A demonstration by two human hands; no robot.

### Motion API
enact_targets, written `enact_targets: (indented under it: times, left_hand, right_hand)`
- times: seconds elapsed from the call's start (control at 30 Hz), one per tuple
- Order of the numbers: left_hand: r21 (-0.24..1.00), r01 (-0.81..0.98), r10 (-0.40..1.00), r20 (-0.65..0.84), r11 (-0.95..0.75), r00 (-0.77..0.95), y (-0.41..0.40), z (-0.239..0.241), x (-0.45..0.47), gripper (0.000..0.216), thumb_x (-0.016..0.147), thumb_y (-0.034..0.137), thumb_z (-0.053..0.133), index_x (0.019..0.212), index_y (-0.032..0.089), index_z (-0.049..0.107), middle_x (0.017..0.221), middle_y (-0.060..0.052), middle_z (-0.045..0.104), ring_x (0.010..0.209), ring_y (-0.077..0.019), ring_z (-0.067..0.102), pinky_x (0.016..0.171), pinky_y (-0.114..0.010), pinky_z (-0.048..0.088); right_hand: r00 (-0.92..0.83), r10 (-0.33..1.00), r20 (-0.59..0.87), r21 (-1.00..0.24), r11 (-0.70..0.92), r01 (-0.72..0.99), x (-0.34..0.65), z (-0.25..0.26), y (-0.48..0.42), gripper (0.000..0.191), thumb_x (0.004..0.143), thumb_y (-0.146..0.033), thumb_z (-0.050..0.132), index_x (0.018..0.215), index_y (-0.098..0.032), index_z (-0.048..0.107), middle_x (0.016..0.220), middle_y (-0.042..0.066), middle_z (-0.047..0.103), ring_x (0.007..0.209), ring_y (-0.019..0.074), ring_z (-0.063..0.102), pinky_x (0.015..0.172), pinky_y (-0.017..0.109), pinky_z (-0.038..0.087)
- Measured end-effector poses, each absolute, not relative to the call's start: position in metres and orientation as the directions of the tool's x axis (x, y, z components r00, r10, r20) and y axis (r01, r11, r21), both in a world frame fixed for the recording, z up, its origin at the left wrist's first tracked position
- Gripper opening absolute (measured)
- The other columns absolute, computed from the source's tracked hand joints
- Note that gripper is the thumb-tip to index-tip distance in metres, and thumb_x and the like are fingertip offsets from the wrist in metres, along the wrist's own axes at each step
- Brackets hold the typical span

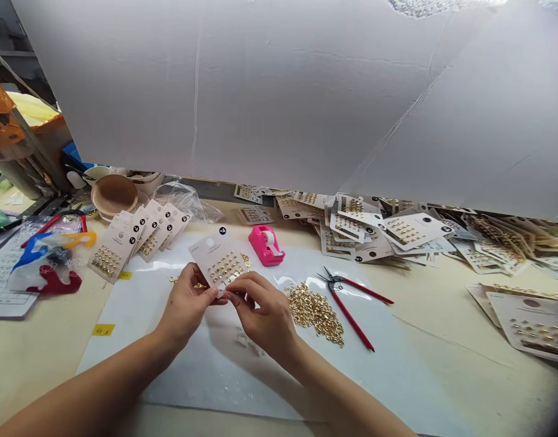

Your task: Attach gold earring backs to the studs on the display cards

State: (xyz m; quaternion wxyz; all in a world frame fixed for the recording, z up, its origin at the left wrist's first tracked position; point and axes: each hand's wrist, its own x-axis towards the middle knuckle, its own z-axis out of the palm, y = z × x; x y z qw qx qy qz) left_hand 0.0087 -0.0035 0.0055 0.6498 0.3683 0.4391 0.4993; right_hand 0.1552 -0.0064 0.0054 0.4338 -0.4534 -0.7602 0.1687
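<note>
Holding a card of small studs (219, 262), the left hand (183, 309) keeps its grip closed on the card's lower left part, thumb in front near the bottom edge and fingers behind. The card stands tilted above a white sheet (192, 379) on the table (424, 340), its printed top and round black sticker well clear of the fingers. At the card's bottom edge, toward its lower right, the right hand (267, 318) has thumb and fingertips drawn close together; I cannot tell whether that grip pinches the card or a tiny piece.

Just right of the right hand, a heap of gold pieces (313, 312) lies on the sheet, with red-handled pliers (351, 318) beside it, jaws parted. Beyond the hands sits a pink tape dispenser (263, 250). Fanned cards (110, 255) rest toward the table's far left corner, a long pile of cards (360, 227) runs along its far edge, and more cards (529, 318) lie near the right edge.
</note>
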Motion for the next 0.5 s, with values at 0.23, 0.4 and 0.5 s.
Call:
enact_targets:
  times: [0.23, 0.4, 0.5]
  left_hand:
    - [0.922, -0.334, 0.977, -0.158, 0.198, 0.144, -0.0057, 0.0076, 0.0117, 0.032, 0.07, 0.021, 0.07, 0.096, 0.019, 0.052, 0.088, -0.001, 0.06, 0.083, -0.0167, 0.061, 0.075, -0.037, 0.056]
    - [0.908, -0.362, 0.972, -0.157, 0.211, 0.173, -0.0057, 0.0077, 0.0125, 0.033, 0.069, 0.022, 0.071, 0.097, 0.019, 0.054, 0.092, -0.003, 0.061, 0.084, -0.0174, 0.062, 0.075, -0.037, 0.057]
    - [0.91, -0.367, 0.977, -0.145, 0.193, 0.154, -0.0045, 0.0062, 0.0121, 0.034, 0.069, 0.019, 0.07, 0.098, 0.02, 0.053, 0.092, -0.002, 0.061, 0.086, -0.0181, 0.062, 0.075, -0.038, 0.057]
  right_hand:
    - [-0.204, 0.771, 0.603, -0.563, 0.593, 0.576, 0.1506, -0.0024, -0.0051, 0.011, 0.083, -0.014, 0.052, 0.077, -0.02, 0.058, 0.071, 0.004, 0.06, 0.064, 0.0152, 0.057, 0.054, 0.026, 0.045]
    - [-0.194, 0.751, 0.631, -0.529, 0.599, 0.601, 0.152, -0.0056, -0.0036, 0.011, 0.083, -0.015, 0.05, 0.075, -0.02, 0.056, 0.069, 0.003, 0.059, 0.063, 0.015, 0.055, 0.052, 0.026, 0.043]
    - [-0.216, 0.74, 0.636, -0.462, 0.59, 0.661, 0.1527, -0.0056, -0.0043, 0.013, 0.084, -0.016, 0.05, 0.072, -0.02, 0.054, 0.065, 0.003, 0.056, 0.058, 0.0142, 0.052, 0.05, 0.025, 0.039]
